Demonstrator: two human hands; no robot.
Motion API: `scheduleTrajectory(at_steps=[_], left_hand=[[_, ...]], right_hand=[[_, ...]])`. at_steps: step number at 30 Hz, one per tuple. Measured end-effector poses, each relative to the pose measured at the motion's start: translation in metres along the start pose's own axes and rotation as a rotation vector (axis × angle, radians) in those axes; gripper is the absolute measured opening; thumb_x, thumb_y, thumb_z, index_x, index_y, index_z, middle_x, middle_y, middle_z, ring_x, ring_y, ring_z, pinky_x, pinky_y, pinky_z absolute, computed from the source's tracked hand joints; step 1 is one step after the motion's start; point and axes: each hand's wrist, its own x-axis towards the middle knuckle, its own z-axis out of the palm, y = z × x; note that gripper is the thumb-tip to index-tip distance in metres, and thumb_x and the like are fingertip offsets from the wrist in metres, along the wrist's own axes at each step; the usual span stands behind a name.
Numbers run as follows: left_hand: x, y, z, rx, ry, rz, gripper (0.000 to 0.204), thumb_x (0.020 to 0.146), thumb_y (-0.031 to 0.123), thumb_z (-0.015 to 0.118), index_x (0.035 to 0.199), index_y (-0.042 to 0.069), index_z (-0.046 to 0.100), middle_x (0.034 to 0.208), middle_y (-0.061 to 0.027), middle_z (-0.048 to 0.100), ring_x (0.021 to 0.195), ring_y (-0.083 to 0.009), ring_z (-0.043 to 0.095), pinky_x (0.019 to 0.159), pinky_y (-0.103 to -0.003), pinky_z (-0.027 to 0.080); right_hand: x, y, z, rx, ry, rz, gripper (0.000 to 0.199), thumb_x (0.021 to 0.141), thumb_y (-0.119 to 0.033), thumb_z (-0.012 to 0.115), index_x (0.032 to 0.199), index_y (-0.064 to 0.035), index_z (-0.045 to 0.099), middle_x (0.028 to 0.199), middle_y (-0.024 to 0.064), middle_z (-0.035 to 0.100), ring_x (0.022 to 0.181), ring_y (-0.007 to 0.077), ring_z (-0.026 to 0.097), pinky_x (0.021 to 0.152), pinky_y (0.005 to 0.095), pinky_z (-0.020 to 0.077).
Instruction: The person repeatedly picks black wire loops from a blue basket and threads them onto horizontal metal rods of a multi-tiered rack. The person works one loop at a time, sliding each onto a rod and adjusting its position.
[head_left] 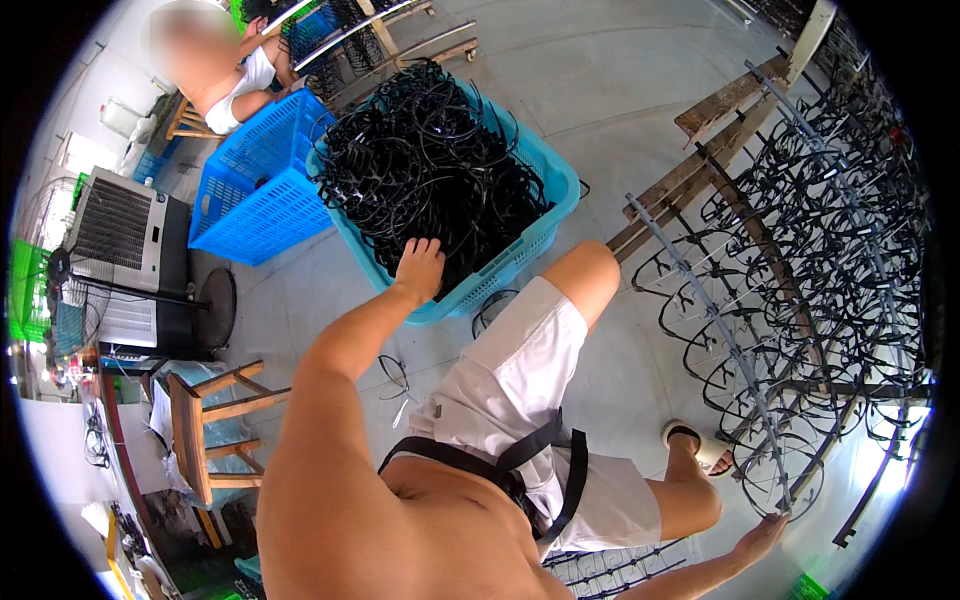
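"Head view: where is the left hand?"

"The person's left hand (pixel 420 268) reaches to the near edge of a heaped tangle of thin, glossy black looped strips (pixel 440 170), its fingers bent down onto them. I cannot tell whether it has closed on any."

"And what holds that heap?"

"A wide teal plastic basket (pixel 562 178) with slatted sides, standing on the pale grey floor (pixel 560 60) in front of the person. The strips rise above its rim."

"The right hand?"

"Well apart from the left — far out at the lower right. The right hand (pixel 762 538) is at the lower end of a long grey metal bar (pixel 738 350), fingertips at its tip. Whether they grip it or only touch it, I cannot tell."

"What lies around that bar?"

"Rows of open black hoops (pixel 850 250) hang along it and the bars behind it, on a rack with weathered brown wooden boards (pixel 670 190)."

"Anything to the left?"

"A bright blue plastic crate (pixel 270 205) with perforated walls, just beside the basket; a grey and black boxy air cooler (pixel 120 240) beyond; and a brown wooden stool (pixel 187 440) nearer the person. Another person in white shorts (pixel 240 97) sits behind the crate."
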Motion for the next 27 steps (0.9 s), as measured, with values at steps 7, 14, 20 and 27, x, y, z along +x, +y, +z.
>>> scheduleTrajectory(at_steps=[7,14,20,27], left_hand=[[0.007,-0.053,-0.042,-0.681,-0.095,-0.137,0.03,0.073,0.036,0.071,0.075,0.007,0.064,0.068,-0.0106,0.064,0.067,-0.0281,0.063,0.064,-0.037,0.049],[-0.024,-0.096,-0.108,-1.893,-0.262,-0.344,0.034,0.087,0.034,0.063,0.093,0.0,0.059,0.083,-0.0103,0.064,0.076,-0.0232,0.066,0.071,-0.035,0.055],[-0.032,-0.042,-0.144,-2.729,-0.034,-0.205,0.038,0.095,0.034,0.05,0.119,0.005,0.052,0.097,-0.0062,0.057,0.094,-0.0208,0.058,0.09,-0.037,0.048],[-0.036,0.006,-0.137,-2.663,0.224,-0.078,0.016,0.085,0.011,0.059,0.1,0.005,0.058,0.085,-0.0035,0.057,0.083,-0.0156,0.056,0.075,-0.031,0.044]], right_hand=[[-0.119,-0.11,0.164,-0.7,0.395,-0.689,0.037,0.091,-0.019,0.058,0.115,0.0095,0.055,0.104,0.0196,0.061,0.093,0.0284,0.062,0.078,0.0386,0.0518],[-0.351,-0.084,0.419,-0.202,-1.225,-0.259,0.022,0.081,0.001,0.062,0.102,-0.0021,0.062,0.097,0.0092,0.062,0.088,0.0188,0.061,0.08,0.0283,0.0482],[-0.48,-0.076,0.532,0.054,-1.436,-0.416,0.037,0.086,-0.013,0.063,0.118,0.003,0.049,0.094,0.0143,0.06,0.083,0.0238,0.059,0.077,0.0326,0.0475],[-0.453,-0.077,0.522,-0.147,-1.558,-0.273,0.024,0.093,-0.014,0.054,0.109,0.0037,0.055,0.094,0.0058,0.059,0.083,0.01,0.052,0.072,0.025,0.045]])
